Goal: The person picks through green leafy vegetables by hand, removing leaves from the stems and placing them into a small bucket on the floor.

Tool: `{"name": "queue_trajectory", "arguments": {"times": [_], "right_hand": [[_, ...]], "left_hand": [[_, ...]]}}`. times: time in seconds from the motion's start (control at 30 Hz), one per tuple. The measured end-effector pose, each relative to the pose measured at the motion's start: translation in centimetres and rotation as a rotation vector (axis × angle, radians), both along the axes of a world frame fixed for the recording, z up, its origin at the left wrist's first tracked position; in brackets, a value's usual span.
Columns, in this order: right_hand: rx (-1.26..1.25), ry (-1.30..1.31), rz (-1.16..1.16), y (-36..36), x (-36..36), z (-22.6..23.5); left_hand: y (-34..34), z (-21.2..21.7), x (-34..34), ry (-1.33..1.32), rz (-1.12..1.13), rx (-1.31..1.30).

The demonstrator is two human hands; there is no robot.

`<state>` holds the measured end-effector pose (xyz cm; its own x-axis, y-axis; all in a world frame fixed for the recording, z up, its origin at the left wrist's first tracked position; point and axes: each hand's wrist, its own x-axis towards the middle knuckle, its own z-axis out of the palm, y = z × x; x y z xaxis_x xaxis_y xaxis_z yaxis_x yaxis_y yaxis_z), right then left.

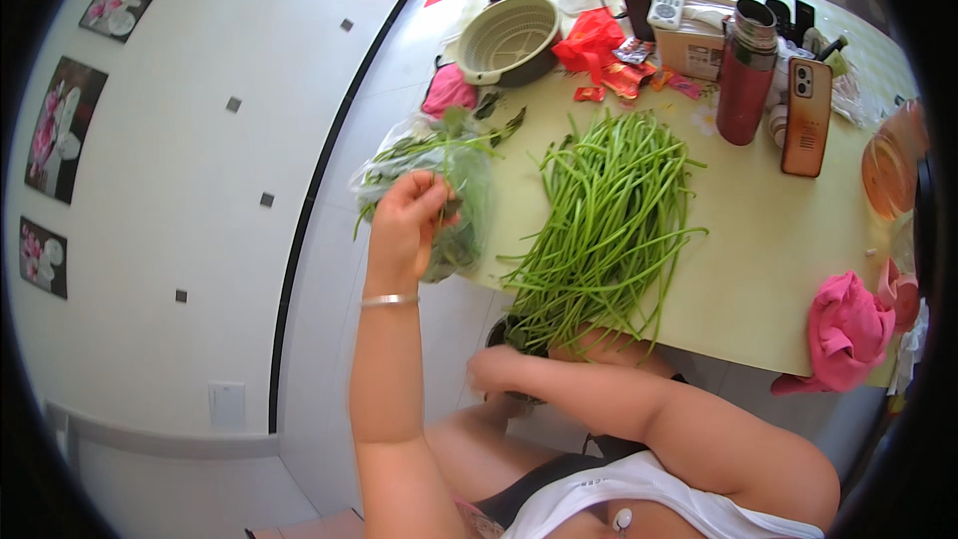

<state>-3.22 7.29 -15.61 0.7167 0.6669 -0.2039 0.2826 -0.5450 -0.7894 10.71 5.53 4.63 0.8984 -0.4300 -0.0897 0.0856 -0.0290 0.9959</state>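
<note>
My left hand (407, 215), with a silver bracelet at the wrist, is raised at the table's left edge. Its thumb and fingers pinch a leafy green stem (448, 145). Just behind it, a clear plastic bag (477, 195) of leafy greens hangs partly over the edge. Down by my knees, my right hand (492, 369) is at a dark container (498, 332) with green leaves in it; its fingers are blurred and mostly hidden. A large heap of long green stems (614, 215) lies on the table between my arms, some ends sticking out past the near edge.
On the pale yellow table (758, 269) stand a colander (511, 40), an open red thermos (746, 75) and an upright phone (806, 118). Red wrappers (624, 75) lie behind the stems. A pink cloth (843, 329) drapes over the right corner. A white wall (220, 20) rises at left.
</note>
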Motion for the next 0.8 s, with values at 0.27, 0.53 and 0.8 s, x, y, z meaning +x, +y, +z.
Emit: {"name": "queue_trajectory", "arguments": {"times": [0.27,0.53,0.8], "right_hand": [[0.799,-0.289,-0.71,-2.3,-1.2,4.6],[0.41,-0.664,-0.541,-1.0,-0.7,2.7],[0.035,-0.439,-0.324,0.3,0.1,-1.0]], "left_hand": [[17.3,-8.2,-13.0,0.252,0.309,-0.268],[21.7,-17.4,-19.4,0.465,0.454,-0.264],[21.3,-17.6,-18.1,0.482,0.332,-0.124]]}}
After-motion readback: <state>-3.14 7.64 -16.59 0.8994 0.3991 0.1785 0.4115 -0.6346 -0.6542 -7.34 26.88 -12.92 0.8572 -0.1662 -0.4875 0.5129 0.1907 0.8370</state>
